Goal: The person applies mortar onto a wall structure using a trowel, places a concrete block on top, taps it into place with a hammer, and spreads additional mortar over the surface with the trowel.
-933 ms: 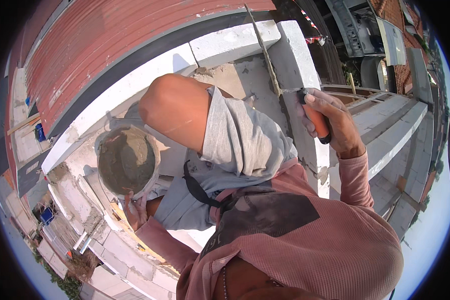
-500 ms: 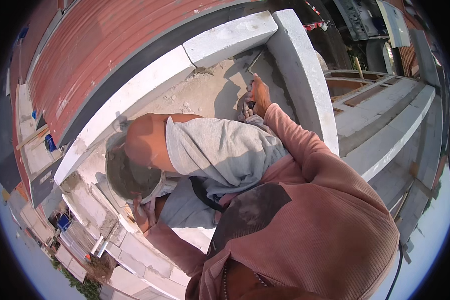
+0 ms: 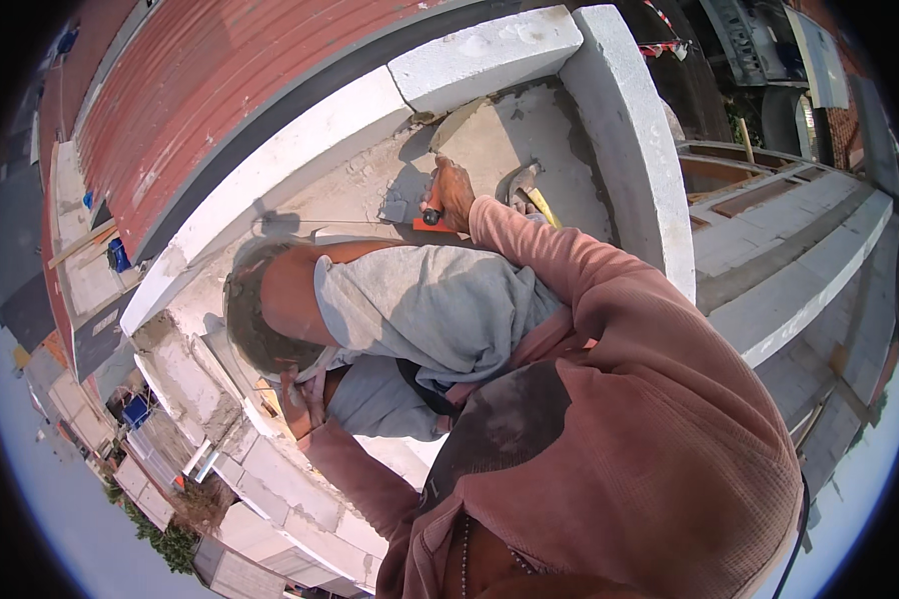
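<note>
My right hand (image 3: 453, 196) is closed round the dark-ended handle of a trowel, out beyond my bent knee, over the mortar-smeared floor. Much of the trowel is hidden by my fingers, and its blade is hard to tell from the grey surface. Beside my knee stands a round bucket (image 3: 322, 363) with wet grey mortar (image 3: 260, 321) in it. My left hand (image 3: 298, 401) grips the bucket at its near rim, fingers bent against its side. Under my right hand lies a flat orange piece (image 3: 432, 226).
White blocks form a low wall (image 3: 300, 165) on the far side and another (image 3: 629, 150) to the right. Near my right wrist is a yellow strip (image 3: 541, 206) by a grey-smeared shape. Red corrugated roofing (image 3: 240, 90) lies beyond the wall; more block walls (image 3: 819, 270) stand at right.
My right hand has moved left and turned, bringing the trowel from the right corner toward the middle. The orange piece and yellow strip have come into sight. My left hand remains at the bucket.
</note>
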Demonstrator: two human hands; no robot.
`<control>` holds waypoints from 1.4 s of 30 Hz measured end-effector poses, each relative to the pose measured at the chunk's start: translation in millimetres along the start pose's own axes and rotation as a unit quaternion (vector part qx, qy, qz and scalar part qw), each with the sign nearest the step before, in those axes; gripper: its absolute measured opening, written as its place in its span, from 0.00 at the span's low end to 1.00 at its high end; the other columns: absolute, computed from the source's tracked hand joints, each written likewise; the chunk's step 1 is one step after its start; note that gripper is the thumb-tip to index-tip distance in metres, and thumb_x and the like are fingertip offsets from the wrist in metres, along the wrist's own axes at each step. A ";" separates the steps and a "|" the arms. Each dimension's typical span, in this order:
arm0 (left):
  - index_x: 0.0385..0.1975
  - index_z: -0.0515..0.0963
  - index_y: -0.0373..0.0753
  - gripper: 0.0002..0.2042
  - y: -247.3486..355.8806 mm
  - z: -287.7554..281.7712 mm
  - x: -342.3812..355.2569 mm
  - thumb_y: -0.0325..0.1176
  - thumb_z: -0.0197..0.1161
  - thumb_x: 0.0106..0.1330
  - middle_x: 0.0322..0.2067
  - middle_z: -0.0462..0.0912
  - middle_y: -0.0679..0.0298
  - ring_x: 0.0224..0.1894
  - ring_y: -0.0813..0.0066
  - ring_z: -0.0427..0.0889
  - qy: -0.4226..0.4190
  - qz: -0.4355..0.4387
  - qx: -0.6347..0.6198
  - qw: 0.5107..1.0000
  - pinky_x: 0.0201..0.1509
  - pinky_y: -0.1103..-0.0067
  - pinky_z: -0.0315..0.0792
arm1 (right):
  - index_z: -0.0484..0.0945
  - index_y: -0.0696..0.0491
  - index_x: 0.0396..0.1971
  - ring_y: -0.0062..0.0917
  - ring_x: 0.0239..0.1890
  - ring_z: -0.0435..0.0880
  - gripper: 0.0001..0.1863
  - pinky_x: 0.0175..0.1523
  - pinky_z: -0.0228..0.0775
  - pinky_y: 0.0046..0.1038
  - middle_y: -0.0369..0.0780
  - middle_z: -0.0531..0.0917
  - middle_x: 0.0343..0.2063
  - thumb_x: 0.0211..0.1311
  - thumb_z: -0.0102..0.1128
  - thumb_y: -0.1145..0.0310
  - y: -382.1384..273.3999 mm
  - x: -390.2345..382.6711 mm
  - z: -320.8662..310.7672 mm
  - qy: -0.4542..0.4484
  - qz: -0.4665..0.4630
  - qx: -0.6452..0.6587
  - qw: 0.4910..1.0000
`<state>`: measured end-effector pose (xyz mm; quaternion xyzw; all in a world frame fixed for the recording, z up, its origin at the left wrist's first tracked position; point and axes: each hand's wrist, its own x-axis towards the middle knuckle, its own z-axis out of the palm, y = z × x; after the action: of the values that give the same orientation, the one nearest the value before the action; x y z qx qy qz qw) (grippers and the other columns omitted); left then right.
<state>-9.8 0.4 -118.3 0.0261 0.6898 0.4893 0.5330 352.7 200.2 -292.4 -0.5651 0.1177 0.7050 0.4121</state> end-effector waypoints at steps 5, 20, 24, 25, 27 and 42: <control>0.63 0.64 0.29 0.25 -9.8 -17.2 6.4 0.35 0.60 0.71 0.62 0.70 0.50 0.62 0.54 0.74 -0.031 -0.008 -0.035 0.999 0.67 0.58 0.72 | 0.63 0.54 0.44 0.28 0.25 0.71 0.17 0.26 0.74 0.39 0.41 0.68 0.29 0.73 0.44 0.53 -0.5 -4.2 41.3 -0.033 0.031 0.106 0.993; 0.60 0.65 0.34 0.18 -4.8 20.7 -8.8 0.29 0.54 0.72 0.61 0.70 0.50 0.66 0.49 0.69 0.029 -0.014 -0.026 0.999 0.67 0.58 0.73 | 0.66 0.52 0.31 0.20 0.19 0.70 0.16 0.25 0.71 0.25 0.35 0.69 0.19 0.76 0.41 0.56 -41.5 -44.9 10.6 -0.268 0.225 0.215 0.912; 0.59 0.63 0.26 0.21 -4.4 7.9 -17.9 0.29 0.56 0.70 0.60 0.69 0.47 0.64 0.50 0.71 -0.015 0.004 -0.024 1.000 0.69 0.55 0.71 | 0.72 0.58 0.38 0.17 0.12 0.66 0.25 0.15 0.63 0.22 0.37 0.74 0.20 0.75 0.40 0.49 -86.8 -101.8 -63.9 -0.203 0.116 -0.190 0.954; 0.60 0.62 0.26 0.22 -3.7 3.3 -12.6 0.29 0.57 0.70 0.60 0.69 0.47 0.63 0.50 0.73 -0.044 0.002 -0.031 0.999 0.68 0.56 0.72 | 0.75 0.60 0.42 0.29 0.17 0.78 0.25 0.23 0.73 0.32 0.42 0.79 0.22 0.72 0.42 0.49 -94.6 -90.3 -89.9 -0.194 0.074 -0.307 0.929; 0.62 0.62 0.29 0.23 2.0 5.9 -14.5 0.27 0.57 0.70 0.61 0.68 0.48 0.64 0.49 0.71 -0.023 -0.015 -0.067 0.997 0.70 0.55 0.70 | 0.76 0.60 0.43 0.37 0.26 0.81 0.25 0.32 0.75 0.38 0.45 0.81 0.24 0.71 0.44 0.50 -83.9 -72.0 -118.6 -0.146 -0.134 -0.528 0.826; 0.62 0.62 0.29 0.24 7.1 23.5 -17.0 0.27 0.59 0.69 0.61 0.68 0.52 0.65 0.55 0.70 -0.035 -0.035 -0.028 0.998 0.72 0.60 0.67 | 0.71 0.52 0.50 0.58 0.43 0.82 0.18 0.50 0.75 0.52 0.54 0.74 0.51 0.64 0.52 0.61 -103.8 -62.1 -95.8 0.100 -0.257 -0.789 0.549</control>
<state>11.9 9.9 -100.2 0.0047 0.6571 0.4883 0.5742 495.2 177.6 -237.8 -0.7360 -0.5959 0.3174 -0.0501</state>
